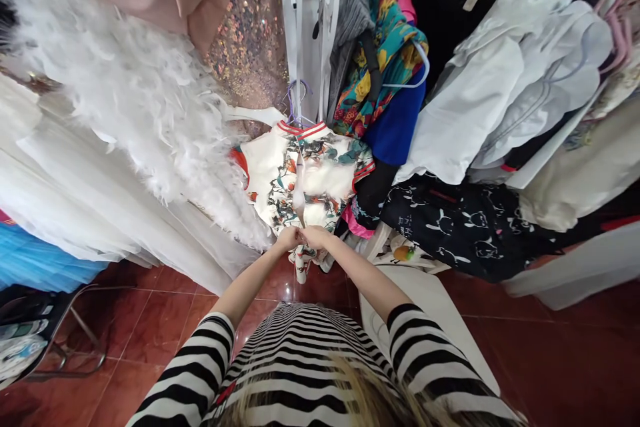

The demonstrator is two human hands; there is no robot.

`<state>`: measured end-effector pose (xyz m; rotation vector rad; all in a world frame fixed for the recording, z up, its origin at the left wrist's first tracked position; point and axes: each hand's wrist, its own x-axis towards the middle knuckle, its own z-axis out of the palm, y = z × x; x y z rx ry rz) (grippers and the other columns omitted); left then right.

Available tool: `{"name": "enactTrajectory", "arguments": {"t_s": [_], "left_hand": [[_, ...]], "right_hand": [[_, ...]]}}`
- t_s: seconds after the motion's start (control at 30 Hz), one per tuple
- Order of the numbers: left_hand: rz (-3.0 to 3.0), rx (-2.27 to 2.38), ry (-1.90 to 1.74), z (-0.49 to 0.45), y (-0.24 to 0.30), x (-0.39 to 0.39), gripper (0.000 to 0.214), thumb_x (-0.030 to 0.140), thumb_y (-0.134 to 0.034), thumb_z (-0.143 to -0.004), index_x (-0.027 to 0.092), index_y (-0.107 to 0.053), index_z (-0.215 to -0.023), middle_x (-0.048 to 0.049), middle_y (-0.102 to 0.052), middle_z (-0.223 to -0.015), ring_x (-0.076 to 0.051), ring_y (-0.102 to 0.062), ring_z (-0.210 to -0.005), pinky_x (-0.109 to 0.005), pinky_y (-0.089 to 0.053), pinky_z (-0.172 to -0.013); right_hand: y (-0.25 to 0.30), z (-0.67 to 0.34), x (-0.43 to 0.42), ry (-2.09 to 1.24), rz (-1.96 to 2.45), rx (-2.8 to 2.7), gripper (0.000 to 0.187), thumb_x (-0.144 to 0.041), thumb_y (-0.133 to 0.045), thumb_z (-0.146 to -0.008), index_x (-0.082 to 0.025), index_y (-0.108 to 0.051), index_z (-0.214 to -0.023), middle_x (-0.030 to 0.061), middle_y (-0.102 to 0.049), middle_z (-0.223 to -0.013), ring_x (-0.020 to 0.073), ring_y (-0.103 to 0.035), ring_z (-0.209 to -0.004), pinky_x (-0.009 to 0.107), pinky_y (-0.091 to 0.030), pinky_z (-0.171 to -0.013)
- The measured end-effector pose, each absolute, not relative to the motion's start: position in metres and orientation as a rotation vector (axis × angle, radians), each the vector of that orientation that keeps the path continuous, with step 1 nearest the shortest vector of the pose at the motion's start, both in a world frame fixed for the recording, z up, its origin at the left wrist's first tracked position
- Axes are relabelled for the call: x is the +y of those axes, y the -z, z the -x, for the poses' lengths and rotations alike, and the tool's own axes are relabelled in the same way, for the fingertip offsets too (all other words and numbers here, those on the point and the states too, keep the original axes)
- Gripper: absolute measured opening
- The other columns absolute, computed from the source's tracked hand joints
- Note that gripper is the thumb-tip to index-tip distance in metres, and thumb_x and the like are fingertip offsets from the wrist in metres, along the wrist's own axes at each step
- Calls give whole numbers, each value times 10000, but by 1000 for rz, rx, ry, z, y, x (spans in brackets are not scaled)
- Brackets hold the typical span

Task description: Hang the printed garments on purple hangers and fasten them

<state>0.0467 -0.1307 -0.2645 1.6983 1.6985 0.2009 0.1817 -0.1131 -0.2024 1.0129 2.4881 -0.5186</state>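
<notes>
In front of me a white floral dress (321,177) with red-striped neck and armhole trim hangs on a purple hanger (296,103). Its front is parted by a narrow gap down the middle. At the lower end of that gap my left hand (289,238) and my right hand (315,236) meet, closed on the edges of the fabric. The fingertips are small and partly hidden, so I cannot make out a button or zip between them. Below the hands the bottom of the garment hangs bunched.
White feathery clothing (145,87) and pale tulle skirts (145,200) hang at left. On the right are a colourful floral garment (385,47), white blouses (465,107) and a black printed garment (465,223). A white chair seat (425,320) stands by my right arm, over red floor tiles (165,320).
</notes>
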Motion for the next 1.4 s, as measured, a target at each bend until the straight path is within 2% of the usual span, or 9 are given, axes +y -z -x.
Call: {"name": "enactTrajectory", "arguments": {"t_s": [0.23,0.43,0.6,0.83,1.07,1.27,1.4], "left_hand": [[-1628,1724,-236,-49,265,-146,203,254,-765,-668,174,-603,-575,13,-612,-553,-159,-624,-661,-235,-461,-656],[-1503,1747,-320,-40,266,-162,257,340,-791,-654,179,-608,-570,44,-565,-481,-129,-594,-561,-212,-453,-582],[-1425,1772,-409,-39,266,-168,333,382,-821,-628,180,-574,-534,51,-535,-459,-121,-581,-539,-216,-447,-570],[-1328,1786,-464,-46,267,-174,396,408,-852,-585,175,-542,-505,47,-531,-477,-102,-528,-526,-221,-434,-539],[-1339,1701,-423,-49,266,-188,370,369,-848,-564,169,-540,-517,61,-509,-492,-107,-523,-561,-227,-434,-568],[-1434,1634,-386,-55,262,-193,310,238,-814,-573,179,-512,-541,78,-495,-515,-102,-511,-575,-225,-437,-607],[-1496,1682,-511,-60,257,-192,157,255,-719,-711,190,-577,-728,48,-585,-677,-117,-563,-686,-233,-466,-701]], "right_hand": [[199,-180,-116,409,-914,2515,265,-160,-638,-785,-154,-701,-1042,145,-732,-1086,267,-690,-1001,272,-485,-765],[192,-171,-124,323,-813,2547,297,-135,-617,-803,-181,-693,-1087,115,-742,-1071,244,-691,-997,258,-467,-752],[185,-169,-127,271,-780,2564,307,-194,-637,-822,-212,-672,-1126,115,-739,-1074,245,-685,-1018,265,-458,-750],[181,-174,-134,228,-798,2565,267,-175,-634,-816,-202,-680,-1077,123,-743,-1044,243,-685,-1011,270,-449,-745],[173,-194,-127,210,-916,2557,376,-36,-564,-784,-176,-671,-1116,128,-738,-1044,247,-685,-986,271,-440,-731],[164,-199,-131,241,-968,2563,348,-65,-549,-812,-173,-661,-1124,137,-727,-1066,253,-678,-982,270,-432,-726],[163,-193,-137,288,-946,2552,304,-113,-575,-822,-176,-655,-1109,130,-726,-1048,243,-680,-948,258,-421,-685]]}}
